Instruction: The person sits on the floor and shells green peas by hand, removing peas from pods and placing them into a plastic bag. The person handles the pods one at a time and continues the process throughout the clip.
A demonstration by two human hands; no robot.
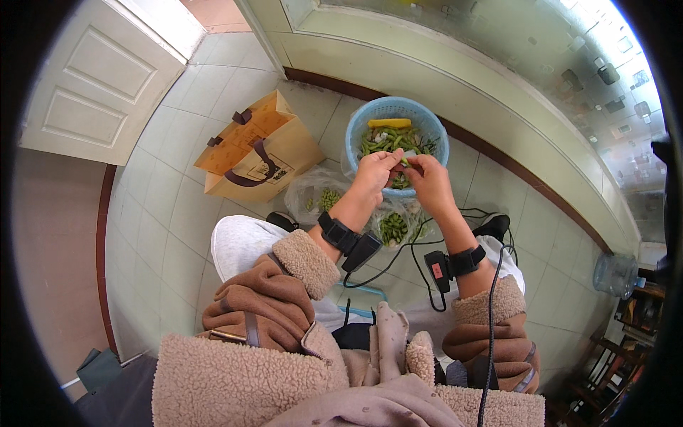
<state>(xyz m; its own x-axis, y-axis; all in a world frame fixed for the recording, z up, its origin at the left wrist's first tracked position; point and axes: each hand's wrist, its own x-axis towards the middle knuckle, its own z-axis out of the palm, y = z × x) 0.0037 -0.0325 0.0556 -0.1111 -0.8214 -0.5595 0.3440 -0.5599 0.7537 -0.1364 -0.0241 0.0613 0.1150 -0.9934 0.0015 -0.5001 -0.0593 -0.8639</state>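
My left hand [375, 169] and my right hand [431, 179] meet over the near part of a round blue plastic basket [352, 143]. Between their fingertips is a green bean pod [404, 160], pinched from both sides. Inside the basket lie many green pods [388, 142], with a yellow object [390, 123] on top towards the far wall. Shelled green beans [330, 199] sit in a clear plastic bag [300, 191] left of my left forearm. Between my forearms, a second clear bag holds a green heap [394, 228], apparently pods. My fingers partly hide the pod.
A tan paper bag [291, 155] with dark handles stands open left of the basket. Black cables [392, 273] run from the wrist-worn devices across the tiled floor. A wall [464, 91] rises behind the basket. A large clear water bottle [615, 275] lies at the right.
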